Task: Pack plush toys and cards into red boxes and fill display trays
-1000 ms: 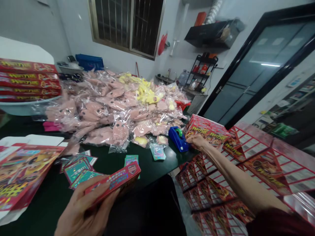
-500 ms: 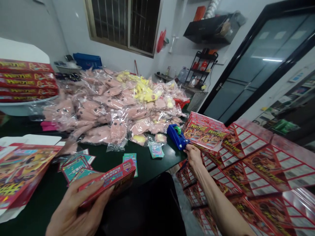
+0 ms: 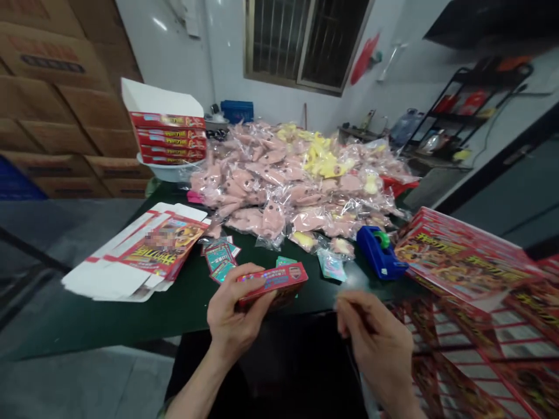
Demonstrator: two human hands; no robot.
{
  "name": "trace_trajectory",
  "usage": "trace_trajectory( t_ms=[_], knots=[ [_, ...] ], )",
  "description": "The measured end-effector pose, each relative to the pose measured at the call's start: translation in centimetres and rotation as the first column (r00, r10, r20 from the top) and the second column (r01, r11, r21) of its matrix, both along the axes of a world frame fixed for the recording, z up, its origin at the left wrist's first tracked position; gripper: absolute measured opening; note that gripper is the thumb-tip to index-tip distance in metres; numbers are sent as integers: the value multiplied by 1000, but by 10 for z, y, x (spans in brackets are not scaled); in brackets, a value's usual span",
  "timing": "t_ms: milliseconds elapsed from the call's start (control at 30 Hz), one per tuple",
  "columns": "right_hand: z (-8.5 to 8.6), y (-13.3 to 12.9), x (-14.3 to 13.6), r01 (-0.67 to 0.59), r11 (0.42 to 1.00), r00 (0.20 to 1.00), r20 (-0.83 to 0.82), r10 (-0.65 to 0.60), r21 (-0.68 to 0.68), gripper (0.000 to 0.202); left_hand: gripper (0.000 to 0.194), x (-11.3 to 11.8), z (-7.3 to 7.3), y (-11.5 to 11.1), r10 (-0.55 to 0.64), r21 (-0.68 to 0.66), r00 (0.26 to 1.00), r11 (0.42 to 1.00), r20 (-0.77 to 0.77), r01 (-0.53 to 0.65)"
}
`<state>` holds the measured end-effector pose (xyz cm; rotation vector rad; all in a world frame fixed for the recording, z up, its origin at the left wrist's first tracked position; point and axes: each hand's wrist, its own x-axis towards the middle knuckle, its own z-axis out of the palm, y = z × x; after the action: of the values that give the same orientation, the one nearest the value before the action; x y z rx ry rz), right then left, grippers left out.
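A small red box (image 3: 286, 280) with printed sides is held in my left hand (image 3: 238, 308), thumb on its near side and fingers over the top. Apart from the box, to its right, my right hand (image 3: 375, 343) has thumb and fingertips pinched together; what is between them is too small and blurred to name. The blue tape dispenser (image 3: 382, 256) with a green roll stands on the dark green table (image 3: 174, 314), beyond my right hand. Small cards (image 3: 220, 261) lie behind my left hand, and another card pile (image 3: 332, 266) lies left of the dispenser.
Bagged pink and yellow plush toys (image 3: 279, 180) cover the table's back. Flattened printed cartons (image 3: 161, 244) lie at the left; boxes (image 3: 170, 139) rest on a white basin behind them. Red display boxes (image 3: 463, 250) fill the right side. Brown cartons (image 3: 52, 110) are stacked at far left.
My right hand has moved away from the tape dispenser, toward the red box and my body. The camera has turned left, bringing brown cartons into view. My left hand still holds the box.
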<state>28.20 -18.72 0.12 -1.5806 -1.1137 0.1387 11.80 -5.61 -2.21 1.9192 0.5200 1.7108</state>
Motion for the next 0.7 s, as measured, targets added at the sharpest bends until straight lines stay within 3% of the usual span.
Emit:
trace_trajectory(
  t_ms=[33,67,167,267,433,567,700],
  knots=[
    [11,6,-20,-88,995,994,-65,91,40,6,29,0,1,-1,-1,-7,1000,1000,-2,1],
    [20,14,-38,-148,985,974,-159,160,89,21,28,0,2,-2,-2,-15,1000,1000,-3,2],
    [29,35,-69,-187,958,863,-430,266,216,54,32,0,3,-2,2,-38,1000,999,-2,-2],
    [24,47,-78,-147,955,776,-568,273,257,48,36,1,2,-2,8,-50,1000,999,10,-7],
    [17,55,-80,-122,968,705,-667,240,219,40,39,-1,-2,-1,-27,-55,1000,998,10,27],
    [17,58,-81,-95,977,711,-675,199,189,41,43,-7,-2,5,-90,-7,995,996,-48,90],
    [15,60,-81,-74,986,726,-669,158,152,43,42,-16,10,12,-108,159,958,975,-265,154]
  ],
)
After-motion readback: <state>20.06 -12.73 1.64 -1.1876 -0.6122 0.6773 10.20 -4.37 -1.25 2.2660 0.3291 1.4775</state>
